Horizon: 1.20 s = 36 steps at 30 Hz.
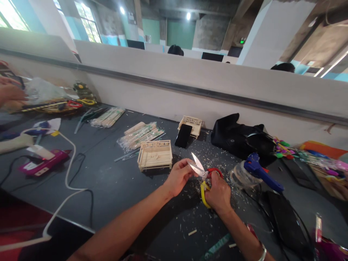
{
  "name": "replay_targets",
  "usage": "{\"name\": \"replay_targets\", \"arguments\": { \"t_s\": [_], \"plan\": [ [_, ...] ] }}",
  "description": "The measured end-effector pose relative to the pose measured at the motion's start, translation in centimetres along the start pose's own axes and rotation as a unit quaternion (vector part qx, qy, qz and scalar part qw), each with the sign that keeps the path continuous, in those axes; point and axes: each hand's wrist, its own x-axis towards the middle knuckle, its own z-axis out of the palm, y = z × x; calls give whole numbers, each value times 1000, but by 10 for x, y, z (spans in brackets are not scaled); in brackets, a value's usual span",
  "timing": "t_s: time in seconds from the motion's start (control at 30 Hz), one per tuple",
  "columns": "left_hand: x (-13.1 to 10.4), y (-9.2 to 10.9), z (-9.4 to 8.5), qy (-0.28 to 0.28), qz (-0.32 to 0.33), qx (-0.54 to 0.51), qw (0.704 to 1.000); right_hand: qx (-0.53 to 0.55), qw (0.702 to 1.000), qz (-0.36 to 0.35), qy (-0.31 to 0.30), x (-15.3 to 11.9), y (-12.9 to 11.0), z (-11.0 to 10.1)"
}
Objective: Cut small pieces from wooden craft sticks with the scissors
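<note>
Right hand [219, 192] round scissors [204, 175]; blades [198, 162] apart

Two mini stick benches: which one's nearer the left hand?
The front bench, right by the left hand, in front of the plastic-wrapped sticks. The rear bench stands farther off by the partition, with a black phone in front of it.

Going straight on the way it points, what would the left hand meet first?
The left hand would likely meet the blades of the open scissors in the right hand; they may be touching, but depth is unclear.
</note>
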Motion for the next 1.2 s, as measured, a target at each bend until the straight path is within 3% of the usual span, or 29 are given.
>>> {"name": "replay_targets", "arguments": {
  "t_s": [0.53, 0.77, 1.2],
  "plan": [
    [-4, 3, 6, -8, 2, -16, 1000, -26, 997, -45, 64, 0, -2, 1],
    [-4, 3, 4, -17, 9, 2, 1000, -27, 999, -14, 46, -6, 3, 11],
    [-3, 2, 2, 19, 8, 0, 1000, -4, 998, 39, -40, 0, 1, 1]
  ]
}}
